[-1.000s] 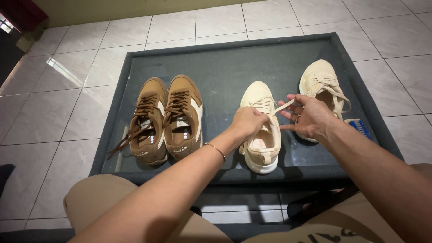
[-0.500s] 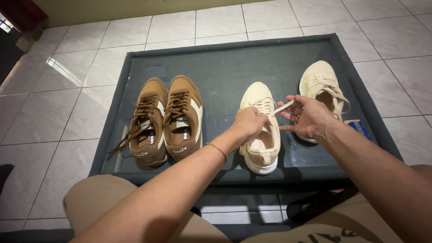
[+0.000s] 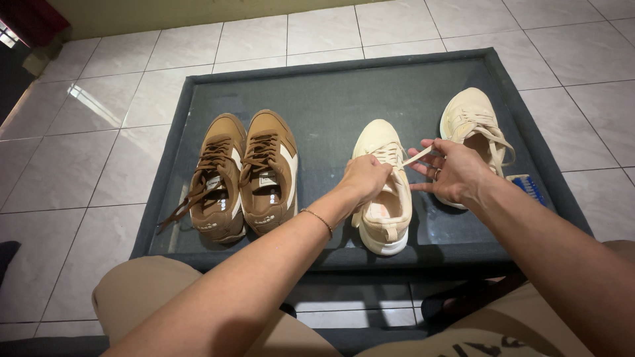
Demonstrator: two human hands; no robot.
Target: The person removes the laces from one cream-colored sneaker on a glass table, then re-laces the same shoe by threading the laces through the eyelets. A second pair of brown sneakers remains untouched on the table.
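Two cream sneakers stand on a dark glass-topped table (image 3: 331,99). My left hand (image 3: 364,180) rests on the tongue and laces of the nearer cream sneaker (image 3: 382,218), fingers closed on them. My right hand (image 3: 453,173) pinches a cream lace (image 3: 417,157) that runs taut from that shoe up to its fingertips. The second cream sneaker (image 3: 471,116) lies just behind my right hand, laces loose.
A pair of brown sneakers (image 3: 245,175) with brown laces stands on the table's left half. A blue-bristled brush (image 3: 529,186) lies by the right edge. White floor tiles (image 3: 86,152) surround the table. My knees in tan trousers (image 3: 139,297) are at the near edge.
Almost nothing has changed. Both hands stay at the nearer cream sneaker, and the lace remains stretched between them.
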